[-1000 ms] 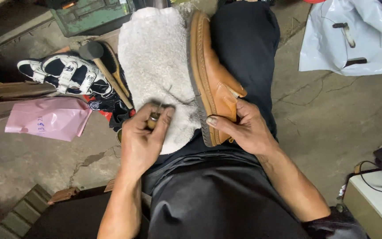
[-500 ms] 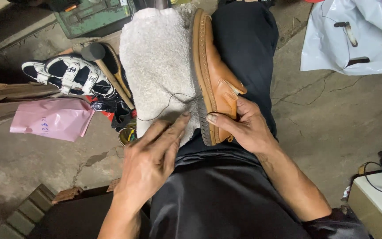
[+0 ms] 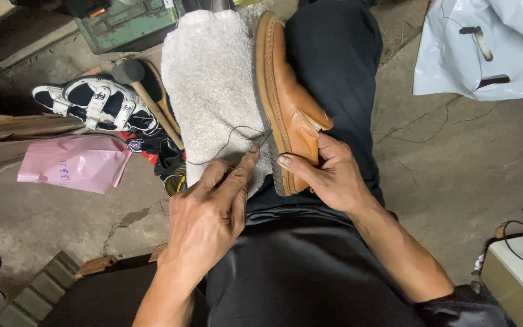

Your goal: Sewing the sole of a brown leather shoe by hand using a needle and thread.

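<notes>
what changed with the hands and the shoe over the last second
The left hand let go of the small dark thing it pinched a second ago, opened flat and slid up the white towel; its fingertips now rest by the dark thread running to the sole edge of the tan shoe. The right hand kept its grip on the shoe, which stayed on the lap.

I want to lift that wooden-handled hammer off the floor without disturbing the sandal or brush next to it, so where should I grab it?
Take the hammer by the lower half of its wooden handle, coming from above. The dark head lies at the far end beside the black-and-white sandal, and a brush lies along the handle's right side, so a narrow grip across the handle probably fits best. The handle's near end runs among red and black clutter.
</notes>
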